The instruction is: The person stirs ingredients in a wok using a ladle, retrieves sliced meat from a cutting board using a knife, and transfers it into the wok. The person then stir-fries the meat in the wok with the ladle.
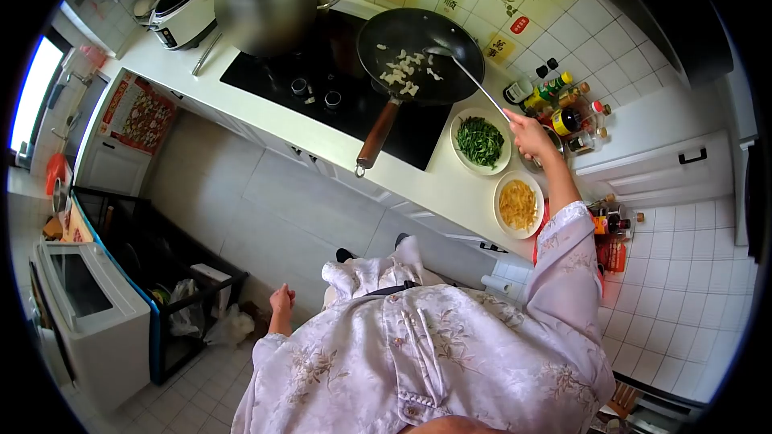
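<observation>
My right hand [531,135] is closed round the handle of a long metal ladle [474,80]. The ladle's rounded head rests inside a black wok [446,84], beside pale chopped pieces [400,72] scattered over the bottom. Pointing toward me over the counter edge is the wok's wooden handle [378,135], which neither hand touches. My left hand [281,299] hangs low at my side, fingers curled, with nothing visible in it. Just below my right hand stand a plate of chopped greens [480,143] and a bowl of yellow shreds [518,204].
A black cooktop [322,72] lies under the wok. Left of it stand a blurred round pot [265,4] and a white rice cooker [183,8]. Several seasoning bottles [563,104] line the wall at right. Behind my left side are a black rack [173,273] and a white appliance [92,305].
</observation>
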The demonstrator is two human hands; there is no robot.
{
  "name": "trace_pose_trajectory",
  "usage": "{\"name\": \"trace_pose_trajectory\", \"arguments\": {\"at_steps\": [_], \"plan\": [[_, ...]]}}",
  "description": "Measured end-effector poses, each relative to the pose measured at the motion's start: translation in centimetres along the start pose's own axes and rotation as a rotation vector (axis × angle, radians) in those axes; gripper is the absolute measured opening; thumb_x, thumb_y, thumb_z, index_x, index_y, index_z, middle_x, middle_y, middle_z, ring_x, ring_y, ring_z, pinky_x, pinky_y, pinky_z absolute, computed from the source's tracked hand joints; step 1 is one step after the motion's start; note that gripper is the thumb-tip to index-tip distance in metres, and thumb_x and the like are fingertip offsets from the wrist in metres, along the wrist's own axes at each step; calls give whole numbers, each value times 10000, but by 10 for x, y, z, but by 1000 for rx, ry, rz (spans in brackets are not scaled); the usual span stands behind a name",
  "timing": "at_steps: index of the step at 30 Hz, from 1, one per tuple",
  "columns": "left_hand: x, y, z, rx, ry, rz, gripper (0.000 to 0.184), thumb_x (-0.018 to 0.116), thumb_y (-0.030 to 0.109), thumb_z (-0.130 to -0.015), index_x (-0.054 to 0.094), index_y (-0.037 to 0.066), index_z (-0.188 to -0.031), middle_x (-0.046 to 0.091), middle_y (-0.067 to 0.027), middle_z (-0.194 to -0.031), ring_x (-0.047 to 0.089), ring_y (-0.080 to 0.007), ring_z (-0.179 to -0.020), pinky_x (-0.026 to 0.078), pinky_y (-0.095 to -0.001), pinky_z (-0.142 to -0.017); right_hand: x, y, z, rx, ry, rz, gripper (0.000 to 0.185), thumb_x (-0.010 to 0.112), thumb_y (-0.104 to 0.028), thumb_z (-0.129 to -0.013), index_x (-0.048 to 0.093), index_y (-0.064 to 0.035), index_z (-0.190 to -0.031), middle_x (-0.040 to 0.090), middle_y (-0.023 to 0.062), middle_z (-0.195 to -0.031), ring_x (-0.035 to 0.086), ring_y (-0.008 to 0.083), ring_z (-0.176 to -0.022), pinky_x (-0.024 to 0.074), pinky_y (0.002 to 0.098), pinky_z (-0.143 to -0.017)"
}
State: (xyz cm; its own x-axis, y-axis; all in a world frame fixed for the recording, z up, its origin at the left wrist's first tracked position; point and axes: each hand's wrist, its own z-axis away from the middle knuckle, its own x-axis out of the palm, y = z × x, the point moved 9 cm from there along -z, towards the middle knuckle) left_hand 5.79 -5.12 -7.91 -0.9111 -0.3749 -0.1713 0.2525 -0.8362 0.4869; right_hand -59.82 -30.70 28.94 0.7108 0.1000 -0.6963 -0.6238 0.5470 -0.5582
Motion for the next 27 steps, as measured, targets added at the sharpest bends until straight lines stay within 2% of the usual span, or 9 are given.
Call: {"name": "trace_pose_trajectory", "arguments": {"at_steps": [2,3,5,10,15,19,21,25,27], "plan": [[2,-19,3,28,-34,-70,247,561,255,-797,449,100,-642,500,-15,-553,503,-114,-465,323,-240,-362,3,9,-8,45,-60,-248,372,371,-190,-891,401,-284,-1249,351,-24,-521,304,64,-404,279,224,-345],[9,-21,6,57,-74,-144,245,563,249,-796,448,97,-642,497,-19,-548,499,-119,-451,314,-241,-350,5,9,-10,44,-61,-250,372,371,-190,-891,401,-284,-1249,351,-24,-521,304,64,-404,279,224,-345],[18,-26,5,42,-58,-148,241,564,248,-795,452,95,-646,504,-23,-554,502,-122,-457,316,-241,-353,17,5,-16,52,-111,-374,379,352,-213,-909,347,-300,-1278,307,-43,-521,236,46,-390,240,199,-344],[42,-20,15,-21,-19,-34,230,565,248,-794,462,92,-659,520,-29,-571,508,-121,-468,322,-237,-361,37,7,-32,83,-172,-390,385,338,-219,-913,326,-306,-1287,296,-46,-515,241,48,-387,253,201,-346],[44,-10,23,-8,61,18,213,562,246,-795,471,107,-663,527,-13,-582,513,-102,-495,339,-228,-386,41,2,-31,73,-107,-372,374,357,-226,-906,356,-300,-1272,339,-23,-522,281,66,-376,280,221,-333],[44,-20,24,-30,-13,46,214,563,249,-796,469,117,-656,522,1,-581,514,-95,-503,346,-231,-397,44,-2,-34,51,-85,-418,379,336,-225,-914,330,-293,-1287,345,-28,-537,274,53,-386,278,203,-345],[44,-26,24,-44,-39,-56,230,561,253,-799,455,124,-640,512,8,-574,509,-91,-501,343,-231,-397,48,-3,-36,55,-92,-419,378,335,-223,-914,332,-292,-1286,344,-28,-536,275,53,-385,276,203,-344],[42,-29,22,-57,-8,-20,234,556,256,-804,447,129,-640,509,12,-572,509,-90,-503,336,-227,-396,55,-5,-37,55,-82,-417,361,367,-218,-906,379,-265,-1264,328,-32,-518,267,62,-378,263,224,-327],[41,-26,21,-53,-1,9,233,555,263,-805,447,133,-645,509,17,-575,516,-89,-508,336,-223,-402,57,-8,-34,47,-95,-404,369,347,-219,-911,354,-278,-1276,323,-33,-524,259,56,-380,260,213,-333]]}}
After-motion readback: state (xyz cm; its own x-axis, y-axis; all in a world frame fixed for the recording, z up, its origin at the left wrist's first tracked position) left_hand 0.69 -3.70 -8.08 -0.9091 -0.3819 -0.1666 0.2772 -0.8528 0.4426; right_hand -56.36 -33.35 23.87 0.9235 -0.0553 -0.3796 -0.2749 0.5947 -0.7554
